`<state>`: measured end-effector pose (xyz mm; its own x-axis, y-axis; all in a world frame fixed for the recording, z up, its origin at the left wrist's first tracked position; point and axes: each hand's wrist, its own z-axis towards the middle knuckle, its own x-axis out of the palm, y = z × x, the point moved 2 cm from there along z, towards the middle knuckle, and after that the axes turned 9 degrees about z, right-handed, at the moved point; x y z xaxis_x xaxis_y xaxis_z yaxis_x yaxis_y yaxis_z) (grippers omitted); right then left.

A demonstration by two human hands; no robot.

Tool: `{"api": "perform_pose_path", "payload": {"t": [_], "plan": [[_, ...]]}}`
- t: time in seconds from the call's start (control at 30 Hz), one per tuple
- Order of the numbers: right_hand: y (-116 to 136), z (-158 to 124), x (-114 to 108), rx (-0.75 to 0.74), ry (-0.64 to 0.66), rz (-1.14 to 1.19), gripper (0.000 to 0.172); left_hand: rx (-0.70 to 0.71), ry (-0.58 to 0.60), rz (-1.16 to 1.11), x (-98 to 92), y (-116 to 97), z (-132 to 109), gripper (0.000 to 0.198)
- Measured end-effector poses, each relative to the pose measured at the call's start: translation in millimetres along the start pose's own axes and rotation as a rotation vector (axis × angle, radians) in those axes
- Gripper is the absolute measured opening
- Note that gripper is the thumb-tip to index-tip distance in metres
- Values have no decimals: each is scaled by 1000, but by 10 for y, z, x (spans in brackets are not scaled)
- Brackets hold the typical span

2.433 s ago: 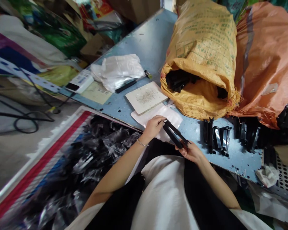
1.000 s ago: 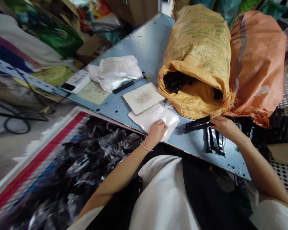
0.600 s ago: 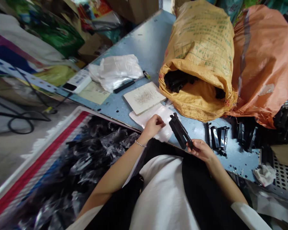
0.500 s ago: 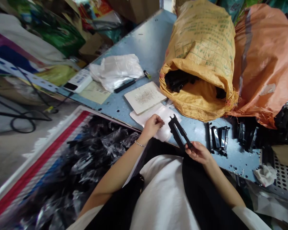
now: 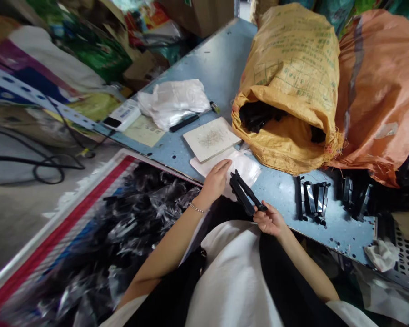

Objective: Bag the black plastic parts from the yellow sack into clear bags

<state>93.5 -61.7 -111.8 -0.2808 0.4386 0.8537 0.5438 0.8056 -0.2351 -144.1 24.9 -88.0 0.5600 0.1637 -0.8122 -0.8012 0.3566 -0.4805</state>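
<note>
My right hand (image 5: 268,220) grips the lower ends of a pair of long, narrow black plastic parts (image 5: 242,193), which slant up to the left just off the table edge. My left hand (image 5: 217,178), a beaded bracelet at its wrist, is over a stack of thin clear plastic bags (image 5: 247,165). Its fingers are pressed together; whether a bag is between them I cannot make out. Behind the stack lies a pale flat block (image 5: 211,138) with a speckled top. More black parts (image 5: 311,200) stand in a row to the right.
A yellow woven sack (image 5: 289,59) opens toward me with black parts inside, beside an orange sack (image 5: 381,91). On the blue table (image 5: 221,50) lie a bundle of clear bags (image 5: 175,100) and a black marker (image 5: 184,123). Below left, a large container holds bagged black parts (image 5: 139,227).
My right hand has brought the black parts left and slightly down, nearer my left hand. The left hand's fingers have straightened a little. The whole view has shifted slightly.
</note>
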Motion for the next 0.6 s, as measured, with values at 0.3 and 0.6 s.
{"api": "perform_pose_path", "payload": {"t": [0.3, 0.6], "plan": [[135, 211, 224, -289, -60, -139, 25, 303, 20, -156, -55, -585, -304, 60], [-105, 57, 475, -803, -235, -1107, 32, 253, 132, -170, 7, -852, -505, 66]]}}
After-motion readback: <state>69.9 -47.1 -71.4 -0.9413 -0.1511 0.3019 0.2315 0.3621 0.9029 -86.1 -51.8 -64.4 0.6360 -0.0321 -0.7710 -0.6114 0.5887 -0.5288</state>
